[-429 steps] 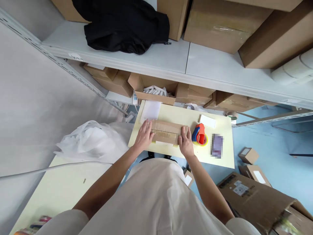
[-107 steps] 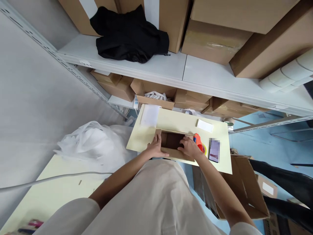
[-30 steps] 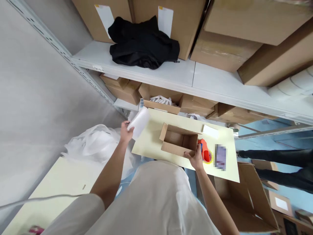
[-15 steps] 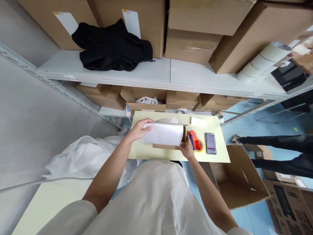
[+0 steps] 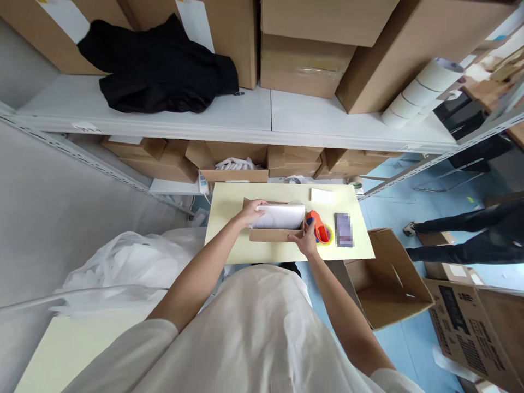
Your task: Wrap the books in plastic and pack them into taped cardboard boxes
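Observation:
A small open cardboard box (image 5: 270,235) lies on the pale yellow table (image 5: 229,191). Inside its walls sits a white wrapped packet (image 5: 282,217), whose contents are hidden. My left hand (image 5: 249,213) grips the packet's left end, thumb on top, at the box's left side. At the other end, my right hand (image 5: 306,241) is closed round the box's right wall, with the thumb along the front. Just beyond those fingers lies a red and blue tape dispenser (image 5: 323,233) with a yellow-edged roll.
A blurred-out phone (image 5: 344,229) and white paper slips (image 5: 322,195) lie right on the table. Behind it rises a shelf (image 5: 229,123) with cartons, a black garment (image 5: 164,68) and tape rolls (image 5: 423,90). A large open carton (image 5: 385,278) stands right, near another person's legs (image 5: 462,237).
The white packet has gone down into the box, and my left hand has moved with it. More of the box's front wall shows. The whole view has shifted slightly.

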`<state>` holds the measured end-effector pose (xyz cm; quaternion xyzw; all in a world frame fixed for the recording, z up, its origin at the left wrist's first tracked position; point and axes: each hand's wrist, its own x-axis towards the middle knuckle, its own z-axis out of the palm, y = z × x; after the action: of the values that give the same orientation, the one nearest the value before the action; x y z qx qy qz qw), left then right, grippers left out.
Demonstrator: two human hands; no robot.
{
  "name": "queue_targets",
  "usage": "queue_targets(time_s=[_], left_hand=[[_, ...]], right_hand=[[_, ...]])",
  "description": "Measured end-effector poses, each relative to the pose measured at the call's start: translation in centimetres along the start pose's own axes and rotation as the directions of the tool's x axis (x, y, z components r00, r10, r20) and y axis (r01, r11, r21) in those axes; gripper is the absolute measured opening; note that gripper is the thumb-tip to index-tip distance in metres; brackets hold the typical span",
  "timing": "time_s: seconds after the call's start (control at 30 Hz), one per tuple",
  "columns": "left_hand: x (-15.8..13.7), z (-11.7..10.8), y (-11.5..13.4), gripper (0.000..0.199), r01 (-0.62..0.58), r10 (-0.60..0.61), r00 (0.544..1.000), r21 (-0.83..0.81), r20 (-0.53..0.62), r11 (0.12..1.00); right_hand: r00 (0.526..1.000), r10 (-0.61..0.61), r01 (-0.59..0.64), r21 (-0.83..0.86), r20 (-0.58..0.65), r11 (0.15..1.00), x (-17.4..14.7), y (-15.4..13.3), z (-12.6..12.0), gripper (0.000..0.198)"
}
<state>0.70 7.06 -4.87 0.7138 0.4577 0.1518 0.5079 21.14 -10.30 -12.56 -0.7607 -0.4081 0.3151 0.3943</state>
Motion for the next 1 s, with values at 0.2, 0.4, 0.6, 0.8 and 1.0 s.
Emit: queue_targets(time_s=[0.2,0.4,0.6,0.8,1.0], left_hand=[[-1.3,0.9,0.1,0.033,-0.182,0.167,0.982,0.219,0.084,0.959],[-2.0,1.4,0.2,0.027,-0.215,0.168,0.969,0.291,0.179,0.932],[-2.8,0.9,0.2,0.031,-0.366,0.358,0.931,0.207,0.076,0.907],[-2.8,0.7,-0.8,0.024,-0.267,0.263,0.963,0.128,0.051,0.955],[-2.8,0.2,-1.2,0.021,-0.212,0.209,0.977,0.098,0.041,0.972]], right_hand=[[0.998,0.069,-0.069,0.035,0.007,0.997,0.7,-1.4,-0.1,0.127],[0.997,0.08,-0.08,-0.025,-0.009,0.996,0.7,-2.0,-0.1,0.127],[0.999,-0.041,0.041,-0.102,0.003,0.994,2.0,-3.0,-2.4,0.093],[0.963,-0.243,0.268,-0.302,0.118,0.915,6.7,-5.8,-5.5,0.05],[0.878,-0.291,0.446,-0.432,0.379,0.784,9.1,-7.4,-6.2,0.039]])
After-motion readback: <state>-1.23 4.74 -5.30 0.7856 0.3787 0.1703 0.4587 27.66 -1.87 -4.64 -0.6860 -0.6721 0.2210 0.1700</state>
